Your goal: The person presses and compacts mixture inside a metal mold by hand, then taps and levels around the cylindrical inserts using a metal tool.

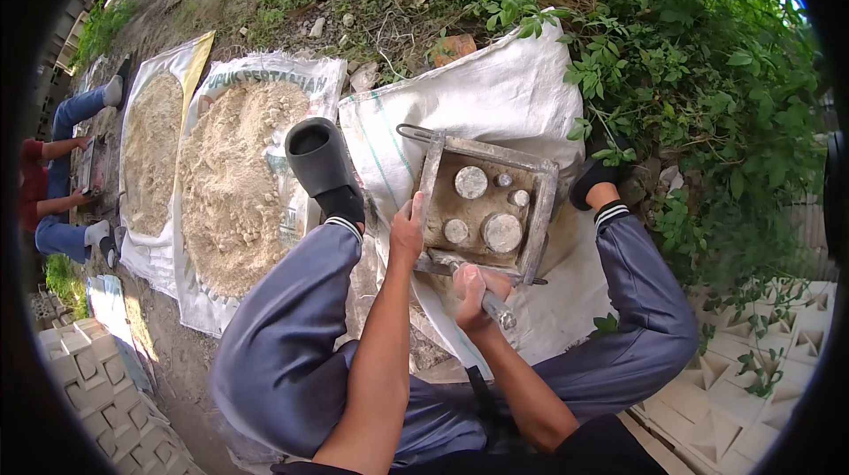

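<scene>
A worn, square mould frame [536,227] lies between my legs on a white sack sheet. Inside it, several round, sand-dusted discs [501,233] of different sizes stand on a sandy base. My left hand [408,229] is closed on the frame's left side, thumb near the wall. At the frame's near edge my right hand [478,293] wraps round a grey metal bar [499,309], whose rounded end sticks out below the fist. The bar's other end reaches toward the frame's near left corner, partly covered by my fingers.
Two sacks of pale sand [239,183] lie to the left, beside my black shoe [320,157]. The white sheet [495,86] spreads under the frame. Leafy plants [681,59] crowd the right; patterned blocks [761,386] lie below them. Another person [62,174] sits at far left.
</scene>
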{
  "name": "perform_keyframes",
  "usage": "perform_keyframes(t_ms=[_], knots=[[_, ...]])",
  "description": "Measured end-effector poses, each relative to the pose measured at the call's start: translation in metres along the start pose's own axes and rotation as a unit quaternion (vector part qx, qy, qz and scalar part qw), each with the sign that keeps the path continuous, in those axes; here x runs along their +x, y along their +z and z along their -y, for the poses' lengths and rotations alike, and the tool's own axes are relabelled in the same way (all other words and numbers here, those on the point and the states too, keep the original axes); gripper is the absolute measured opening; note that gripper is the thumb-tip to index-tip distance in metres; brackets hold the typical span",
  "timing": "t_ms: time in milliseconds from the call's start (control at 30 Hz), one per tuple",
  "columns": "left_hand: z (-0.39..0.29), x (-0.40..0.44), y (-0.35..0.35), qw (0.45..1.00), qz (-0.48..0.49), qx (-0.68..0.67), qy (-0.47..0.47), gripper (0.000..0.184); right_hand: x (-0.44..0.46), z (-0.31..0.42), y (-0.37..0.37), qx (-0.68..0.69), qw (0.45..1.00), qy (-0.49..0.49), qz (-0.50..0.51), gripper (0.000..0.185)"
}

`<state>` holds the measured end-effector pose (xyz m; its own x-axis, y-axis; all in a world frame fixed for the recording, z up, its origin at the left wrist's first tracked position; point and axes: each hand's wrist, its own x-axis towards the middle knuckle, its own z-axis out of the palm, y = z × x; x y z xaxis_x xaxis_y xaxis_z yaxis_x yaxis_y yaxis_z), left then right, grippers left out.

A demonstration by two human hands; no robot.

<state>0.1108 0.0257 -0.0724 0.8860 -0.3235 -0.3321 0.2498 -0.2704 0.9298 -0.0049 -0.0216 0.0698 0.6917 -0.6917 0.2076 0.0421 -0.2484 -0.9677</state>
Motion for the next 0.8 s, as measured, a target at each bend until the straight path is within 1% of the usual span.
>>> perform_keyframes(t_ms=[67,100,133,200,267,333,367,400,433,467,500,533,600,633,667,700,733,767,800], knots=[[0.0,-0.002,-0.006,0.999,0.008,0.045,-0.01,0.062,0.007,0.015,0.004,0.003,0.997,0.075,0.004,0.043],[0.003,0.001,-0.003,1.0,0.0,0.014,-0.01,0.062,0.007,0.025,0.004,0.026,0.995,0.093,-0.014,0.043],[0.006,0.003,-0.006,1.0,0.0,0.018,-0.012,0.062,0.004,0.02,0.008,0.029,0.995,0.095,-0.015,0.043],[0.008,0.0,-0.007,0.999,0.025,0.018,-0.039,0.062,-0.007,0.004,0.012,0.01,0.999,0.019,-0.025,0.042],[0.007,0.0,-0.004,0.999,0.025,0.009,-0.02,0.062,-0.004,-0.004,0.007,0.007,1.0,0.004,-0.024,0.042],[0.006,-0.002,-0.004,1.0,0.023,0.009,-0.005,0.062,0.006,0.013,0.007,0.03,0.994,0.096,-0.03,0.042],[0.004,-0.001,-0.001,1.0,0.007,0.019,0.004,0.062,0.002,0.016,-0.006,0.044,0.995,0.089,-0.014,0.036],[0.005,-0.001,-0.002,0.999,-0.011,0.03,0.011,0.061,-0.002,0.012,-0.007,0.047,0.995,0.091,-0.016,0.036],[0.006,-0.001,-0.005,0.999,-0.012,0.033,0.007,0.061,-0.009,0.005,-0.01,0.053,0.996,0.063,-0.017,0.036],[0.007,-0.001,-0.008,0.999,0.006,0.031,-0.009,0.062,-0.015,-0.002,-0.013,0.057,0.998,0.034,-0.019,0.036],[0.007,0.001,-0.006,0.999,0.027,0.027,-0.019,0.062,-0.008,-0.005,-0.011,0.025,1.0,-0.016,0.003,0.038],[0.005,0.002,-0.003,0.999,0.031,0.024,-0.014,0.062,-0.002,-0.002,-0.014,0.023,1.0,-0.021,-0.001,0.038],[0.006,0.001,-0.004,0.999,0.019,0.033,-0.011,0.062,0.003,0.016,-0.015,0.002,0.995,0.102,0.015,0.037],[0.004,0.001,-0.004,0.999,0.022,0.037,-0.009,0.062,0.005,0.027,-0.02,-0.001,0.997,0.078,0.006,0.036],[0.002,0.001,-0.003,0.999,0.008,0.033,0.009,0.063,0.001,0.024,-0.022,0.002,0.997,0.08,0.005,0.036],[0.003,-0.002,-0.002,0.999,-0.006,0.027,0.025,0.063,-0.007,0.019,-0.025,0.02,0.998,0.049,-0.017,0.035],[0.004,-0.004,-0.005,0.999,-0.006,0.027,0.021,0.063,-0.014,0.012,-0.029,0.034,0.999,0.018,-0.038,0.034],[0.004,-0.003,-0.008,0.999,0.016,0.031,-0.012,0.063,-0.013,-0.001,-0.029,-0.001,1.0,0.001,-0.013,0.033],[0.002,0.0,-0.007,0.998,0.039,0.032,-0.04,0.063,-0.013,-0.005,-0.035,-0.005,1.0,-0.003,-0.016,0.033]])
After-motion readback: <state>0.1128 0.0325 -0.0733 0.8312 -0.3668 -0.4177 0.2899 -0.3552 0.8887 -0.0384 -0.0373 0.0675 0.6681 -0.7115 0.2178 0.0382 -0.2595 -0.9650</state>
